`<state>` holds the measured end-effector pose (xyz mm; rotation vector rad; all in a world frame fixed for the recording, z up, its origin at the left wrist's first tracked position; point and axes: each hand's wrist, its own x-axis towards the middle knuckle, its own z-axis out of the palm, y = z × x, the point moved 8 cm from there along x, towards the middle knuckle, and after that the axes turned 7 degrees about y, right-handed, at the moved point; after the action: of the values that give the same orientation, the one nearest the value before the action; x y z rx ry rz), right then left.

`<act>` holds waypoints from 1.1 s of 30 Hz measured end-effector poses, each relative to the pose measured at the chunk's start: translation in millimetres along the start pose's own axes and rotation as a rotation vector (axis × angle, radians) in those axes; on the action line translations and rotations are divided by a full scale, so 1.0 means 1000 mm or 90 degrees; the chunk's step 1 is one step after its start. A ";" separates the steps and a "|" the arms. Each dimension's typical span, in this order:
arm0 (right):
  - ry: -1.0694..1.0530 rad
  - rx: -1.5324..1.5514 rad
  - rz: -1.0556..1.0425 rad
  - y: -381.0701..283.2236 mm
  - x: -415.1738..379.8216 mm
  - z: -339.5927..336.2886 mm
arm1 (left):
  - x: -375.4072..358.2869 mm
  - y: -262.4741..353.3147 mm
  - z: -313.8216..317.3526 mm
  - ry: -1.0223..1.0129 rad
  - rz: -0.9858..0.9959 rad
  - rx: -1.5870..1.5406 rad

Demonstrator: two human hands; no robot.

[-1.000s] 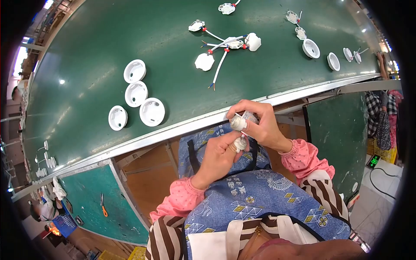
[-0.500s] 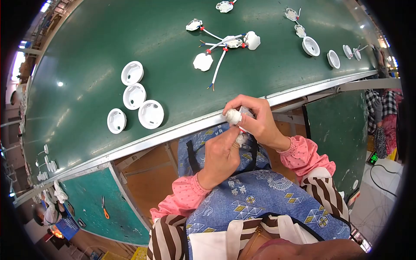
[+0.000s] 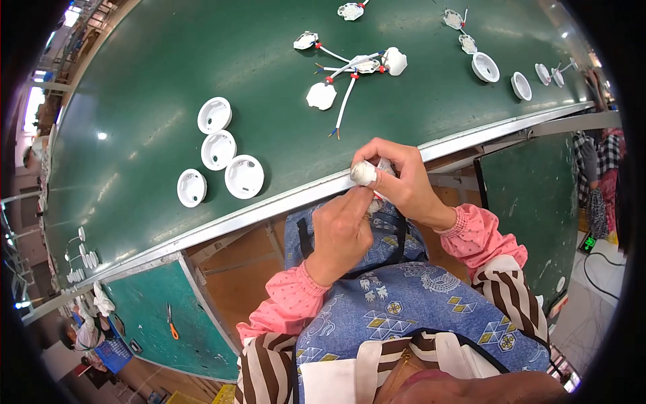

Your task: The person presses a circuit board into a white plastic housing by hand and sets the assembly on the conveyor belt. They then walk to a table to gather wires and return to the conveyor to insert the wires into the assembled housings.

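My right hand [image 3: 404,182] grips a small white lamp part [image 3: 364,173] with a clear piece behind it, just below the metal edge of the green table [image 3: 168,60]. My left hand [image 3: 343,232] is closed under it, its fingers at the part's lower end where a second white piece is mostly hidden. Both hands are above my lap, in front of a blue patterned apron [image 3: 397,296].
Several white round housings [image 3: 219,149] lie on the table's left. A cluster of white parts with red-tipped wires [image 3: 350,74] lies farther back, and more round housings [image 3: 486,66] at the right. Orange pliers [image 3: 172,324] rest on a lower green shelf. Another person [image 3: 595,175] stands at the right.
My hands have drawn closer together and shifted slightly up toward the table edge. The lower white piece, visible in my left fingers before, is now mostly covered.
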<state>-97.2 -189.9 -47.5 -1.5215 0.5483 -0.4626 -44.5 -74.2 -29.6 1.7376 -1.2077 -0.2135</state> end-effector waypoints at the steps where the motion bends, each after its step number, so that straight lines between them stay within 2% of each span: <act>1: 0.007 0.009 0.016 0.000 -0.001 0.000 | 0.001 0.001 0.000 -0.003 0.003 0.016; 3: 0.015 0.010 0.007 -0.001 0.000 0.000 | -0.001 0.007 0.000 -0.011 0.004 0.045; 7: 0.013 -0.011 -0.065 -0.006 0.001 -0.001 | -0.008 0.000 0.006 -0.066 -0.084 -0.068; 9: 0.003 -0.027 -0.033 -0.009 -0.003 0.002 | -0.019 -0.002 0.008 -0.085 -0.128 -0.156; 13: -0.018 0.018 -0.061 -0.009 -0.006 0.005 | -0.011 -0.007 -0.001 -0.066 -0.090 -0.191; 16: 0.016 -0.001 -0.135 -0.025 -0.009 0.004 | -0.004 -0.004 -0.007 -0.052 -0.044 -0.178; 19: 0.024 -0.055 -0.128 -0.032 -0.004 0.004 | -0.010 -0.008 -0.002 -0.083 -0.082 -0.185; 20: 0.023 -0.009 -0.055 -0.018 -0.001 0.007 | -0.012 -0.009 -0.001 -0.106 -0.114 -0.177; 22: 0.006 0.009 -0.078 -0.012 -0.004 0.013 | -0.015 -0.007 -0.004 -0.130 -0.160 -0.230; 24: -0.005 0.036 -0.036 -0.009 -0.004 0.016 | -0.021 -0.008 -0.006 -0.156 -0.193 -0.285; 29: -0.062 0.015 -0.001 -0.009 0.001 0.020 | -0.014 -0.019 -0.010 -0.075 -0.202 -0.294; 30: -0.078 -0.009 -0.032 -0.013 0.001 0.019 | -0.015 -0.020 -0.011 -0.049 -0.213 -0.311; 32: -0.114 -0.055 -0.091 -0.019 0.002 0.017 | -0.014 -0.026 -0.014 -0.108 -0.241 -0.292; 33: -0.154 -0.045 -0.077 -0.022 0.000 0.015 | -0.015 -0.029 -0.017 -0.137 -0.257 -0.282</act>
<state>-87.2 -178.1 -26.1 -1.6567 0.2877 -0.3476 -23.6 -51.3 -49.2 1.5676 -0.8588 -0.8614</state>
